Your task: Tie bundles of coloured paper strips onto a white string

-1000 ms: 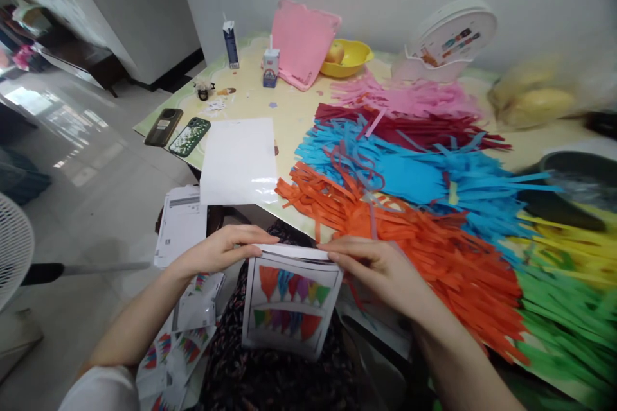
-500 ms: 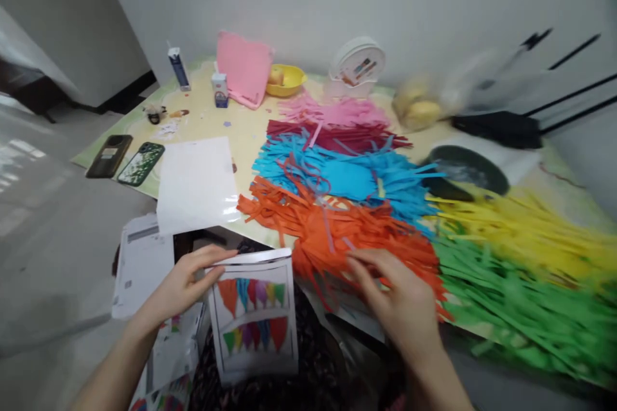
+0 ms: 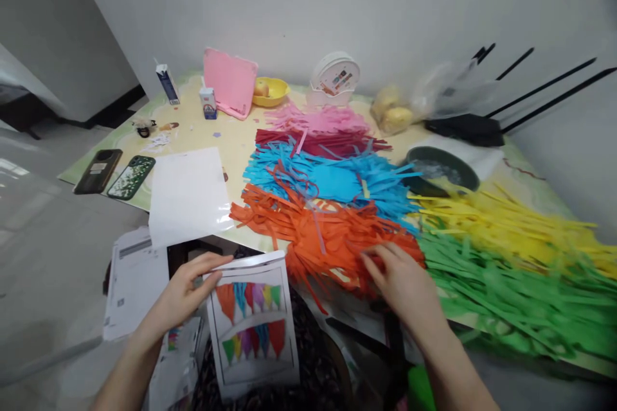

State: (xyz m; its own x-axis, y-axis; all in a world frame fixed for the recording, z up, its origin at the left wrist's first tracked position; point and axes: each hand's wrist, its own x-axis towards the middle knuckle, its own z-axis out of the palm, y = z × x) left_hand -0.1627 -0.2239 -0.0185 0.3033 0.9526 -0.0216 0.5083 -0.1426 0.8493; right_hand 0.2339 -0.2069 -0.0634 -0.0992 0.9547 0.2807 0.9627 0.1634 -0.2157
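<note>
My left hand (image 3: pixel 193 286) pinches the top left corner of a white card (image 3: pixel 253 376) with pictures of two rows of coloured tassels. The card is tilted up in front of my lap. My right hand (image 3: pixel 402 276) is over the near right side of the orange paper fringe (image 3: pixel 318 237), thumb and fingers closing on its strips. A thin pale purple strip (image 3: pixel 319 231) lies across the orange pile. Behind it are blue fringe (image 3: pixel 337 181), dark red fringe (image 3: pixel 318 144) and pink fringe (image 3: pixel 322 119). To the right lie yellow fringe (image 3: pixel 511 221) and green fringe (image 3: pixel 511 289).
On the table's left are a white sheet (image 3: pixel 190 196), two phones (image 3: pixel 99 171), drink cartons (image 3: pixel 209 103) and a pink tablet case (image 3: pixel 230 83). A yellow bowl (image 3: pixel 277 93), a bag of round yellow things (image 3: pixel 395 117) and a dark green tray (image 3: pixel 441 167) stand farther back.
My right hand has lowered from just above the orange fringe onto its strips. A pale strip near its fingertips no longer shows there. My left hand still holds the card. The view has shifted slightly.
</note>
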